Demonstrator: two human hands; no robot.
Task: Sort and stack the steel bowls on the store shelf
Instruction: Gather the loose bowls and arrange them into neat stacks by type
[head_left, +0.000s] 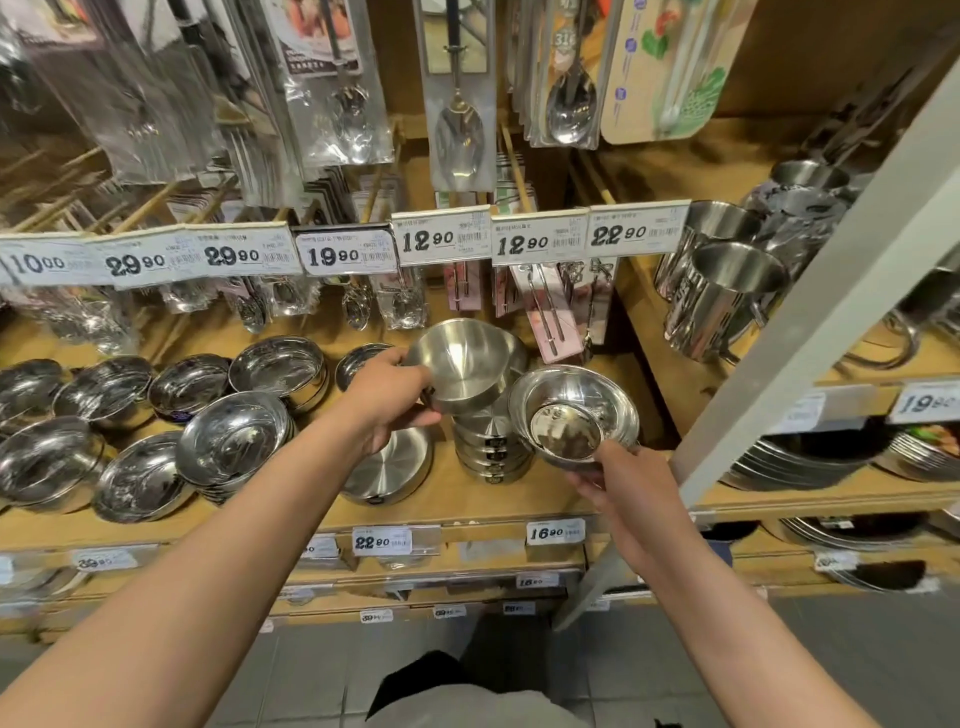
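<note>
My left hand (387, 400) grips the rim of a brushed steel bowl (460, 358), tilted toward me above a stack of similar bowls (491, 447). My right hand (615, 480) holds a small shiny bowl (566, 434) from below. That small bowl sits in front of a larger shiny bowl (587, 400), and I cannot tell whether it is nested in it. A flat brushed steel dish (395, 462) lies on the wooden shelf (467, 499) under my left wrist. Several shiny bowls (234, 436) are spread over the left of the shelf.
Packaged spoons and cutlery (460, 130) hang above a row of price tags (441, 239). Steel mugs (727, 296) stand on the upper right shelf behind a grey upright post (810, 322). Pans (810, 457) fill the lower right shelf.
</note>
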